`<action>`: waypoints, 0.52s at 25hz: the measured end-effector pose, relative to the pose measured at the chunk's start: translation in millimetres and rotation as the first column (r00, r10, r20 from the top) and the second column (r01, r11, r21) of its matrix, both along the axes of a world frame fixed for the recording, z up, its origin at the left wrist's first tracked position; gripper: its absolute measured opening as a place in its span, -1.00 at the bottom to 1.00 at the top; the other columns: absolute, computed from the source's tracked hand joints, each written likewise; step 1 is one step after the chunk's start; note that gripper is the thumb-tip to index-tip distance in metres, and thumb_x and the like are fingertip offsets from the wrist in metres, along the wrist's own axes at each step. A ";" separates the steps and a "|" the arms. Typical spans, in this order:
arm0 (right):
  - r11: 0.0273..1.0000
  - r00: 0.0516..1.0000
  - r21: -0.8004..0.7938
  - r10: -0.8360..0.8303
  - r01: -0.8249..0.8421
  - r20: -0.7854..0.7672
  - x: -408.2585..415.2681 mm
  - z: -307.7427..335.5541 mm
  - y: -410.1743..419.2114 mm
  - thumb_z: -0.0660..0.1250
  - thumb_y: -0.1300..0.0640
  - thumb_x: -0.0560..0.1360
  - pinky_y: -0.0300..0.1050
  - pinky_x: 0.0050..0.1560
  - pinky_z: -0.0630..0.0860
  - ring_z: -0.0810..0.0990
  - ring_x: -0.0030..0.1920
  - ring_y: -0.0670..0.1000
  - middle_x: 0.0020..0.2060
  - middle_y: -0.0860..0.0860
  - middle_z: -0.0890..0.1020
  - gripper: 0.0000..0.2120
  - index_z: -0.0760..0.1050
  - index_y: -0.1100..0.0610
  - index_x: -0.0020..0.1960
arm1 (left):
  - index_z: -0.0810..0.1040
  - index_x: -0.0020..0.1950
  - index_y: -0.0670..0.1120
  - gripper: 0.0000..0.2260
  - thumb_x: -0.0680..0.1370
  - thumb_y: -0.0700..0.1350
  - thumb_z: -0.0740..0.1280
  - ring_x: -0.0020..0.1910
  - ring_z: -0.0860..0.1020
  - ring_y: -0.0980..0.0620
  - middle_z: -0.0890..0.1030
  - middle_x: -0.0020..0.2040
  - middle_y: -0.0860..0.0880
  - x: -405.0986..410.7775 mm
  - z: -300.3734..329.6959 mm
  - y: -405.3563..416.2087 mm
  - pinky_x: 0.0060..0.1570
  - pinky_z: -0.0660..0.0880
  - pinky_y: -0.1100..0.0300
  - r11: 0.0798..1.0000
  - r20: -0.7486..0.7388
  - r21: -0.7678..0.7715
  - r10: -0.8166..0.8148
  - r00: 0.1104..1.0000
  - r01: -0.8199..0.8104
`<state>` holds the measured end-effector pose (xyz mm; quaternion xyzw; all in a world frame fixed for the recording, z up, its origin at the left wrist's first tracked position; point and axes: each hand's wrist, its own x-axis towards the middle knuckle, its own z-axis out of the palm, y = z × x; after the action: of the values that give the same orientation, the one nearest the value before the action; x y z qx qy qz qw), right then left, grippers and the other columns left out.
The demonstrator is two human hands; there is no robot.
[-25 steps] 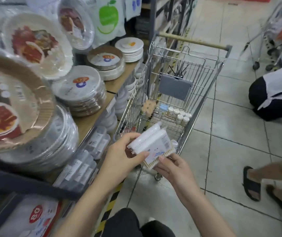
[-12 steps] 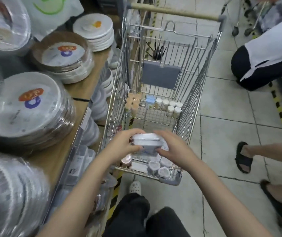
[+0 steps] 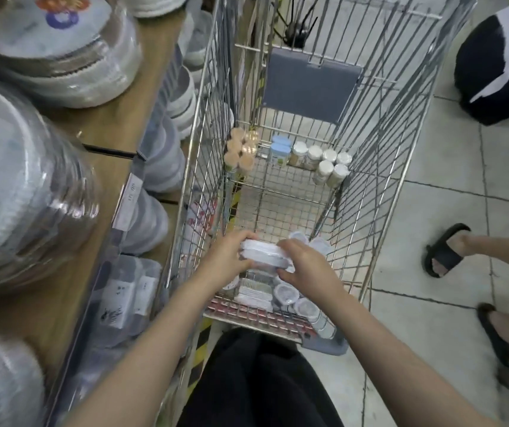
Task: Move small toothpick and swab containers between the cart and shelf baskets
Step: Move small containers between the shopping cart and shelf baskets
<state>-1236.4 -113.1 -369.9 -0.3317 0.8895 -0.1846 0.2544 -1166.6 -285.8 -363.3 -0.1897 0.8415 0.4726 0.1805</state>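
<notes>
Both hands hold a stack of flat white swab boxes [image 3: 262, 254] low inside the near end of the wire cart [image 3: 367, 167]. My left hand [image 3: 227, 258] grips its left end and my right hand [image 3: 307, 266] grips its right end. Under the hands lie more flat boxes [image 3: 254, 292] and round clear-lidded containers [image 3: 285, 294]. At the cart's far end stand small white-capped jars [image 3: 328, 166], two blue-lidded jars [image 3: 279, 149] and a bundle of tan-topped toothpick holders [image 3: 240, 151].
A wooden shelf [image 3: 114, 127] on the left carries wrapped stacks of paper plates [image 3: 59, 47] and bowls [image 3: 154, 223]. Clear boxed packs [image 3: 126, 291] fill the lower shelf. A crouching person [image 3: 499, 66] and sandalled feet [image 3: 445, 249] are on the tiled floor at right.
The stack of boxes went from raised in front of the cart down into its near end, both hands still on it. The view tilted down and closer to the cart.
</notes>
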 end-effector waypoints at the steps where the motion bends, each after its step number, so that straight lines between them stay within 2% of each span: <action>1: 1.000 1.000 0.015 -0.002 0.002 -0.006 3.0 -15.2 -0.8 0.39 0.10 0.47 -0.15 -0.12 0.39 0.56 0.05 0.06 0.15 0.02 0.55 -0.59 0.40 0.11 0.28 | 0.50 0.19 -0.04 -0.64 0.43 -0.27 0.43 0.04 0.50 0.11 0.53 0.10 0.07 1.8 -13.6 0.4 0.00 0.45 0.32 1.000 0.008 -0.029 -0.006 1.000 0.006; 4: 0.998 0.999 0.058 0.011 -0.010 -0.030 12.2 -61.4 -4.3 0.38 0.11 0.47 -0.07 -0.16 0.45 0.57 -0.01 0.12 0.13 0.05 0.55 -0.61 0.41 0.15 0.26 | 0.48 0.24 0.00 -0.60 0.44 -0.26 0.42 0.10 0.43 0.15 0.48 0.15 0.15 8.1 -54.3 2.5 0.03 0.28 0.36 0.990 0.023 -0.139 -0.032 0.999 0.035; 7: 0.994 0.999 0.104 0.017 -0.014 -0.028 18.0 -101.9 -7.7 0.43 0.16 0.41 0.00 -0.12 0.51 0.58 -0.03 0.15 0.05 0.09 0.59 -0.61 0.46 0.18 0.20 | 0.48 0.27 -0.01 -0.58 0.44 -0.21 0.44 0.11 0.50 0.08 0.53 0.18 0.11 13.2 -89.9 3.6 0.18 0.37 0.16 0.972 0.061 -0.225 -0.059 0.996 0.071; 9: 0.995 0.998 0.095 0.026 -0.021 -0.054 21.4 -124.5 -7.9 0.53 0.20 0.27 -0.02 -0.16 0.53 0.61 -0.11 0.15 -0.09 0.09 0.63 -0.59 0.53 0.19 0.08 | 0.49 0.25 0.00 -0.60 0.43 -0.21 0.42 0.11 0.51 0.03 0.55 0.17 0.07 14.2 -111.2 5.0 0.20 0.37 0.05 0.967 0.082 -0.238 -0.075 0.994 0.093; 11: 0.996 0.995 0.086 0.020 -0.011 -0.099 23.1 -136.4 -8.5 0.62 0.18 0.07 -0.10 -0.23 0.56 0.62 -0.26 0.08 -0.26 0.04 0.63 -0.54 0.56 0.16 -0.07 | 0.49 0.24 0.01 -0.61 0.44 -0.20 0.41 0.11 0.49 0.03 0.55 0.17 0.09 13.4 -125.7 6.7 0.22 0.30 0.08 0.960 0.093 -0.257 -0.090 0.992 0.111; 13: 0.997 0.987 0.079 0.020 -0.007 -0.162 23.7 -143.1 -8.6 0.66 0.12 -0.04 -0.13 -0.21 0.57 0.60 -0.35 0.01 -0.35 -0.01 0.61 -0.51 0.56 0.14 -0.17 | 0.48 0.25 0.02 -0.62 0.46 -0.17 0.42 0.14 0.47 0.06 0.54 0.19 0.11 11.2 -136.7 8.2 0.23 0.24 0.12 0.949 0.095 -0.283 -0.119 0.988 0.142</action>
<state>-1212.7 -121.8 -513.0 -0.3414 0.9115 -0.1201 0.1953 -1155.4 -277.6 -500.0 -0.1759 0.9045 0.3242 0.2142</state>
